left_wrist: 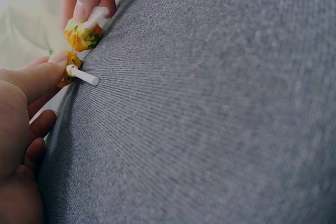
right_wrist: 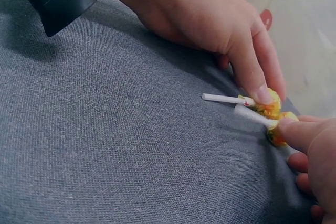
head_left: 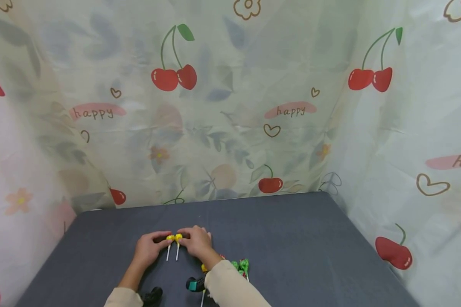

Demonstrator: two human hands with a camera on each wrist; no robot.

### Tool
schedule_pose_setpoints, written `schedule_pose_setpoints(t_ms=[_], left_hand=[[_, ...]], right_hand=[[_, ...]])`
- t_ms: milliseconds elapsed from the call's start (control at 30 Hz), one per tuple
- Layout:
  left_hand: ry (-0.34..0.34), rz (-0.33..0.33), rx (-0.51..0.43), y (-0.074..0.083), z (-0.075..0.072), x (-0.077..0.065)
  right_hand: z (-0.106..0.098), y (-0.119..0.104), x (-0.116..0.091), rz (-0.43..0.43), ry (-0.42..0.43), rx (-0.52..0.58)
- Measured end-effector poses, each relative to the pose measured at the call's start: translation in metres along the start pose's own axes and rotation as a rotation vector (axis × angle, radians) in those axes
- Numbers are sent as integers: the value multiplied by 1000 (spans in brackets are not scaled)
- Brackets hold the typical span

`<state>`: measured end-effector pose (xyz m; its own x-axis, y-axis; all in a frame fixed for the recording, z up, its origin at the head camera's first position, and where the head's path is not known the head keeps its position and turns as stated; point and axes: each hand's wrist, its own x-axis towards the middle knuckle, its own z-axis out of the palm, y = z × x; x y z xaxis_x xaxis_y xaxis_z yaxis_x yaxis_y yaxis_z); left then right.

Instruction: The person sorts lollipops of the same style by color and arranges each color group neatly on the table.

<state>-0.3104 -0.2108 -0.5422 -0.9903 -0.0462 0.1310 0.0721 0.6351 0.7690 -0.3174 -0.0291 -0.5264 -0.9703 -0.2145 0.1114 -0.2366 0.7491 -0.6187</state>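
Two yellow-wrapped lollipops are side by side over the dark grey cloth, their white sticks pointing toward me in the head view. My left hand (head_left: 149,248) pinches the left lollipop (head_left: 170,238) by its wrapped head, between thumb and fingers. The right lollipop (head_left: 178,237) has its head pinched by my right hand (head_left: 197,243). In the left wrist view, the left lollipop (left_wrist: 71,69) shows its stick end, with the other yellow head (left_wrist: 83,36) just beyond. From the right wrist, the two heads appear close together at the fingertips.
A group of green-wrapped lollipops (head_left: 243,265), with bits of red and yellow, lies partly hidden behind the right sleeve (head_left: 232,283). Dark wrist straps (head_left: 195,284) sit at both cuffs. Grey cloth (head_left: 292,247) covers the table; printed curtains (head_left: 215,106) enclose its back and sides.
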Motion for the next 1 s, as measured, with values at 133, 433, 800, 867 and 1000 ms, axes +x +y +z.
schedule_pose_setpoints(t_ms=[133,433,800,867,1000], left_hand=[[4,2,-2,0,0,0],[16,14,4,1,0,0],[25,9,6,5,0,-1],[25,10,8,4,0,-1],[29,16,13,2,0,0]], right_hand=[[-1,1,0,-10,1,13],[0,-2,2,50,56,42],[4,-4,1,50,108,44],[4,-3,2,46,105,47],[3,-1,2,29,86,59]])
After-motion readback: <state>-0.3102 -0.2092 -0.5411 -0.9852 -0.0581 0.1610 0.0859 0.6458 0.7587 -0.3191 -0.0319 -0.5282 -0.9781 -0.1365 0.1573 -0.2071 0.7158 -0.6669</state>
